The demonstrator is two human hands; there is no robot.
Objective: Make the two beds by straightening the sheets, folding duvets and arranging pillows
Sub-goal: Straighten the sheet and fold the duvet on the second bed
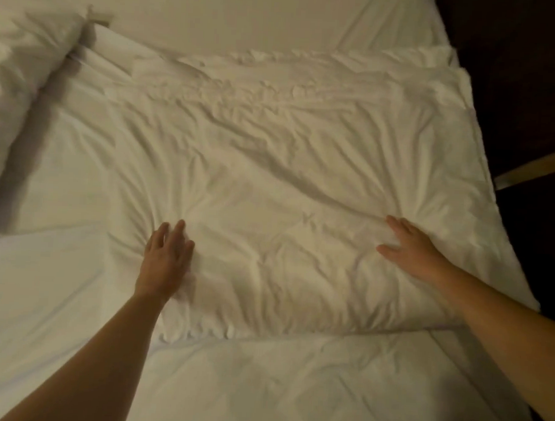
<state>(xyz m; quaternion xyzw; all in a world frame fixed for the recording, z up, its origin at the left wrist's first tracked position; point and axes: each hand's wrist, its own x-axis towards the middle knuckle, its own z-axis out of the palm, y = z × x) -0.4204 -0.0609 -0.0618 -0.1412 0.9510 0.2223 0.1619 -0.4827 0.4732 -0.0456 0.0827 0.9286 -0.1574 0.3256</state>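
Both hands lie palm down on the duvet [271, 178] in the head view. The left hand [167, 256] is open, its fingers nearly straight and close together, and it presses into the left part of the duvet, where creases run out from the fingertips. The right hand [408, 248] is also open and flat, with the fingers a little spread and the thumb pointing toward the left hand. It rests on the right part of the duvet, near the edge of the bed. Neither hand grips the cloth.

The duvet is white and wrinkled, and it lies across the bed as a thick folded layer. Its near edge ends just in front of the forearms, on top of more white bedding [294, 386]. I cannot tell if this is a sheet or another layer of the duvet. A white pillow [18, 81] lies at the far left, just beside the duvet. Beyond the duvet a smooth sheet [246, 18] covers the far part of the bed. On the right is a dark floor [530, 78] with a pale wooden strip [535, 169].
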